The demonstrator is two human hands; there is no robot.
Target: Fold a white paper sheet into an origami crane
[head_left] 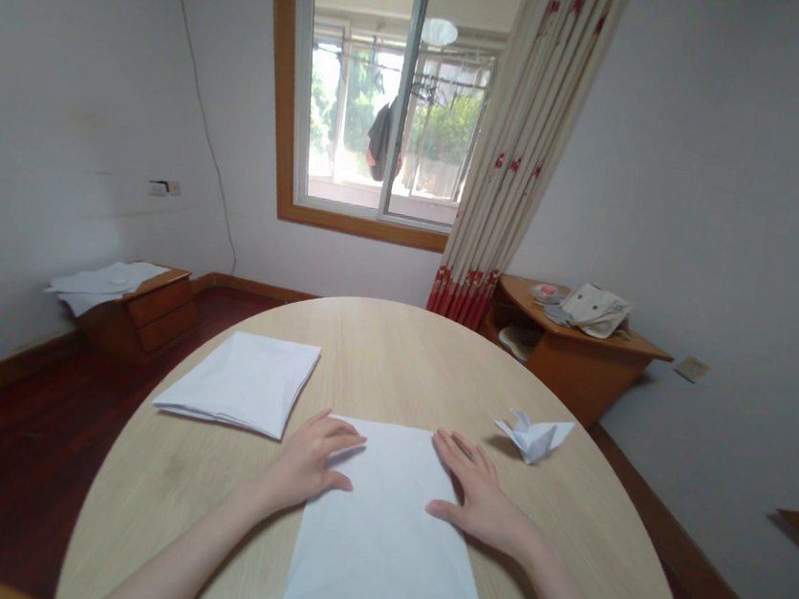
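A white sheet of paper lies flat on the round wooden table in front of me. My left hand rests at its upper left edge, fingers apart and thumb lying over the paper. On the opposite edge, near the upper right corner, my right hand touches the sheet with fingers stretched out. Neither hand grips anything. To the right stands a folded white paper crane, a little beyond my right hand. Left of the sheet, a stack of white paper lies on the tabletop.
A small wooden cabinet with papers stands at the far left. At the back right, a wooden corner desk carries a cloth bag. Behind the table are a window and a patterned curtain.
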